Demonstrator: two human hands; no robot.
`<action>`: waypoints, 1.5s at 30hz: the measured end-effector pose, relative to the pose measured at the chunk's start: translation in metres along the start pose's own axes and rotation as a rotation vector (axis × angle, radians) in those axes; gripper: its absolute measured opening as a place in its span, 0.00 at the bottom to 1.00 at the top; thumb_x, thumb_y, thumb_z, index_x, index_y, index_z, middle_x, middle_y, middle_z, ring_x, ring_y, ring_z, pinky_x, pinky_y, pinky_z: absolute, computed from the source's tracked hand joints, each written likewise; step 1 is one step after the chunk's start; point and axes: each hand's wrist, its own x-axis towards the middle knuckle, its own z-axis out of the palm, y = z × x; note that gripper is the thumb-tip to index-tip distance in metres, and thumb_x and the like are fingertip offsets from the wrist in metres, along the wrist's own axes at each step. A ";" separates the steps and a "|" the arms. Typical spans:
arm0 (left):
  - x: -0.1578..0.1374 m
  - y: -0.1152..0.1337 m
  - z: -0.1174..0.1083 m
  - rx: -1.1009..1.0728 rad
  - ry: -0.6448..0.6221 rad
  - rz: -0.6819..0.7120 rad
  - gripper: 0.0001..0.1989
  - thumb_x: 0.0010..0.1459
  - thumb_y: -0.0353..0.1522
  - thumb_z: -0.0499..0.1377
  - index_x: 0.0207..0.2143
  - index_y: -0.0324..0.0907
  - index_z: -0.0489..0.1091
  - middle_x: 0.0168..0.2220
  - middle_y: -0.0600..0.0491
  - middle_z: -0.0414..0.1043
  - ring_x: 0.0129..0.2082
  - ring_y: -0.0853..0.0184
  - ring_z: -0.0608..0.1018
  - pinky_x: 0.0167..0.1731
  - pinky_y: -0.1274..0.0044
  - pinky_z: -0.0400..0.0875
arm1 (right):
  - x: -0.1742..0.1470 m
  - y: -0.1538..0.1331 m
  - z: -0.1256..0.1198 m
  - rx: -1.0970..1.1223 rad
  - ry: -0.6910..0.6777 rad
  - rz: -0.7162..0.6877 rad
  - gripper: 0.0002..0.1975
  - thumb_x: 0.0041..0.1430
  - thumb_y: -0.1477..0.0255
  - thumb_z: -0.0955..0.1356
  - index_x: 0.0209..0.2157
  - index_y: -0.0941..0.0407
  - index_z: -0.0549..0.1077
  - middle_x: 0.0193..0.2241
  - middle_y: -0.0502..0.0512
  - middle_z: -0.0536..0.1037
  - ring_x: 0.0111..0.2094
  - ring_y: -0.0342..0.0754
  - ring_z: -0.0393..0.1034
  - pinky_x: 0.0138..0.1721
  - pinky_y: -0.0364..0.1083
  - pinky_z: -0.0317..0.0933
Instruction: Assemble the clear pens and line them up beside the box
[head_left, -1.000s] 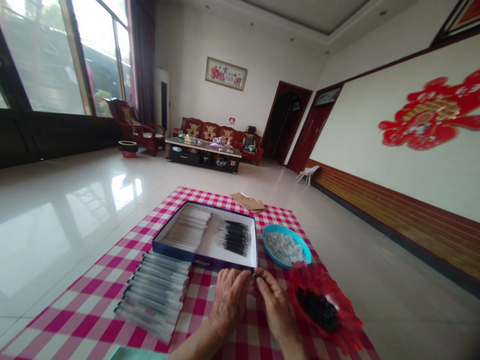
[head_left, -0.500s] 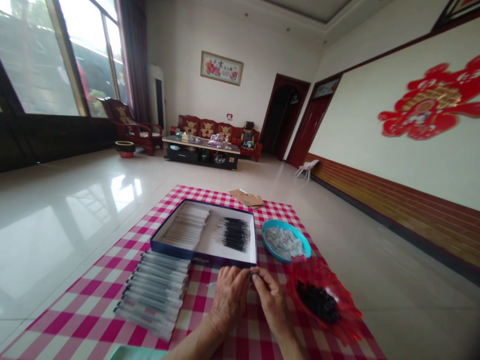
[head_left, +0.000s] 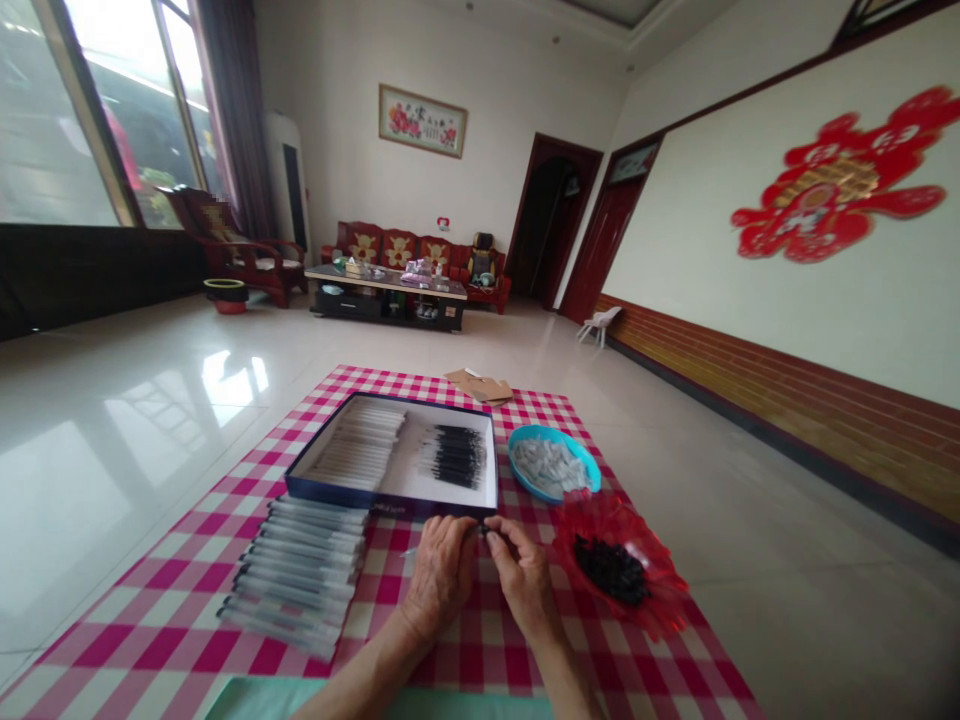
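Observation:
Close together in front of the box, my left hand (head_left: 437, 572) and my right hand (head_left: 523, 578) are both closed, fingertips nearly touching. From my left hand's outer side pokes the clear thin end of a pen refill (head_left: 409, 552). A small black piece (head_left: 484, 529) shows at the right fingertips; its exact kind is too small to tell. The shallow dark-blue box (head_left: 431, 512) holds clear pen barrels (head_left: 364, 440) on its left and black-filled pen refills (head_left: 459, 457) on its right. Several capped, translucent pens (head_left: 296, 570) lie in a row left of my hands.
A blue bowl (head_left: 594, 468) of small whitish translucent pieces stands right of the box. Nearer, a red scalloped dish (head_left: 664, 585) contains small black parts. Brown cardboard (head_left: 480, 387) lies at the far edge of the checked tablecloth (head_left: 172, 610). Green cloth (head_left: 255, 698) lies along the near edge.
The view has shifted, so the table and room appear further left and slightly higher. Both hands keep their pinch at about the same place before the box.

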 end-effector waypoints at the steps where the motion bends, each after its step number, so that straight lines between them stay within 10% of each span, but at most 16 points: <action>1: 0.000 0.000 -0.001 -0.004 0.002 0.004 0.11 0.64 0.26 0.46 0.40 0.37 0.67 0.31 0.48 0.69 0.31 0.62 0.69 0.34 0.70 0.64 | 0.001 -0.001 -0.002 0.007 -0.019 0.020 0.12 0.55 0.65 0.67 0.38 0.56 0.76 0.35 0.58 0.80 0.37 0.52 0.75 0.38 0.47 0.69; 11: 0.006 0.016 -0.008 -0.053 -0.055 0.065 0.09 0.65 0.28 0.47 0.38 0.41 0.67 0.32 0.51 0.71 0.31 0.64 0.70 0.35 0.71 0.63 | 0.014 -0.040 -0.039 -0.247 -0.283 -0.015 0.10 0.58 0.65 0.64 0.33 0.55 0.75 0.28 0.50 0.77 0.29 0.46 0.70 0.31 0.42 0.63; 27: 0.003 0.018 -0.009 0.024 -0.064 0.072 0.11 0.64 0.27 0.47 0.36 0.42 0.68 0.29 0.51 0.69 0.29 0.64 0.69 0.33 0.71 0.62 | -0.001 0.000 0.009 -0.404 0.137 -0.201 0.19 0.64 0.65 0.58 0.19 0.53 0.59 0.16 0.46 0.64 0.20 0.43 0.59 0.24 0.42 0.52; 45: 0.002 0.020 -0.013 0.037 -0.131 0.016 0.11 0.63 0.26 0.47 0.35 0.43 0.68 0.28 0.52 0.68 0.29 0.63 0.69 0.34 0.71 0.61 | -0.004 -0.001 -0.002 -0.265 -0.022 -0.225 0.14 0.64 0.65 0.59 0.27 0.54 0.67 0.24 0.52 0.71 0.27 0.47 0.67 0.32 0.44 0.61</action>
